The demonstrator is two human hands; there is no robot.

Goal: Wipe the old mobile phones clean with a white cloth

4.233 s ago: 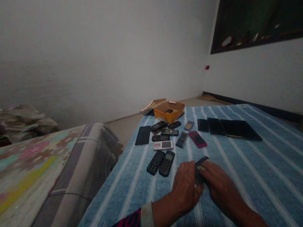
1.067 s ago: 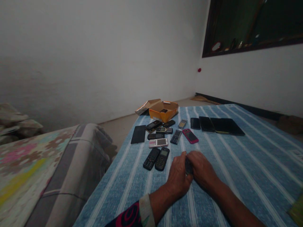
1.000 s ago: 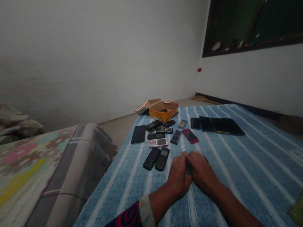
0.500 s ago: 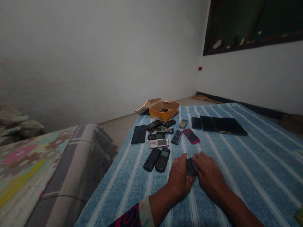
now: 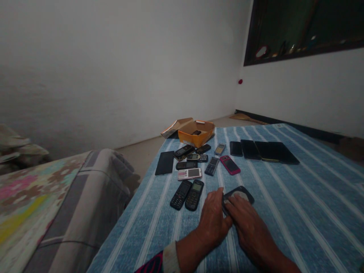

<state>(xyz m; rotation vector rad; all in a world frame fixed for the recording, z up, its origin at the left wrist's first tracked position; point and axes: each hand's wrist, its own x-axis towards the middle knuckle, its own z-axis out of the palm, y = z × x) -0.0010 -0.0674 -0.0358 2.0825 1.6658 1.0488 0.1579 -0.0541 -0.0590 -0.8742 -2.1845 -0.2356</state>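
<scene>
Pinching the dark phone [image 5: 248,192] by its left edge with the left grip [image 5: 214,215]; laying the right grip [image 5: 247,219] across it, pinching or merely pressing: cannot tell. Showing more of the phone than half a second ago, probably easing access to the pale patch [image 5: 240,195]. Held over blue striped cloth [image 5: 307,204], right of two black keypad phones [image 5: 181,194].

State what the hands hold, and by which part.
A dark, flat device, held at its left edge by the left hand; the right hand lies over its face, any grip there hidden.
</scene>
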